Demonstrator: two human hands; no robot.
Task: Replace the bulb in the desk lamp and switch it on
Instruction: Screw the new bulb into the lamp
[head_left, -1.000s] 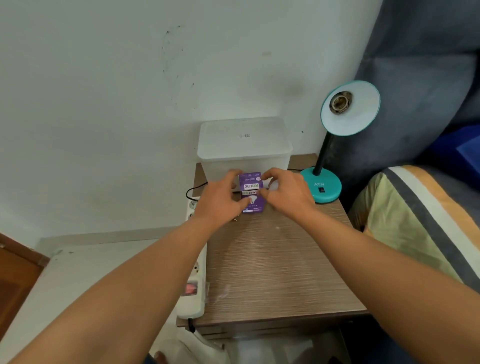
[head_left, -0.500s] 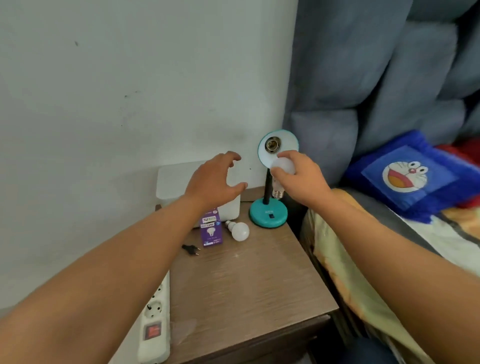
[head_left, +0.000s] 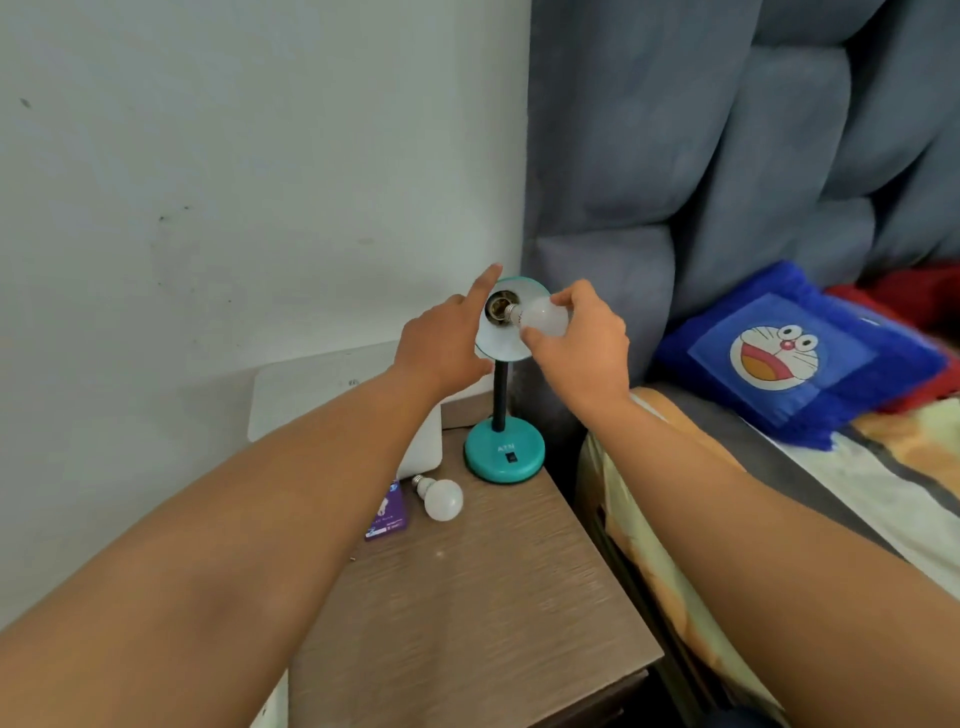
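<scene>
A teal desk lamp stands at the back right of the bedside table, its round base (head_left: 504, 454) carrying a black switch. Its shade (head_left: 501, 345) faces me, with the empty brass socket (head_left: 497, 306) showing. My right hand (head_left: 582, 345) holds a white bulb (head_left: 543, 318) with its screw end pointing at the socket, just touching its rim. My left hand (head_left: 444, 343) grips the shade's left edge, forefinger raised. A second white bulb (head_left: 441, 499) lies on the table beside a purple bulb box (head_left: 387, 514).
The wooden bedside table (head_left: 467, 613) stands against a white wall. A white lidded plastic box (head_left: 332, 395) sits at its back left. A bed with a grey padded headboard (head_left: 727, 156) and a blue cartoon pillow (head_left: 789, 353) lies to the right.
My right hand has raised the bulb to the socket and turned its screw end towards it. My left hand has moved from mid-air onto the shade's left edge.
</scene>
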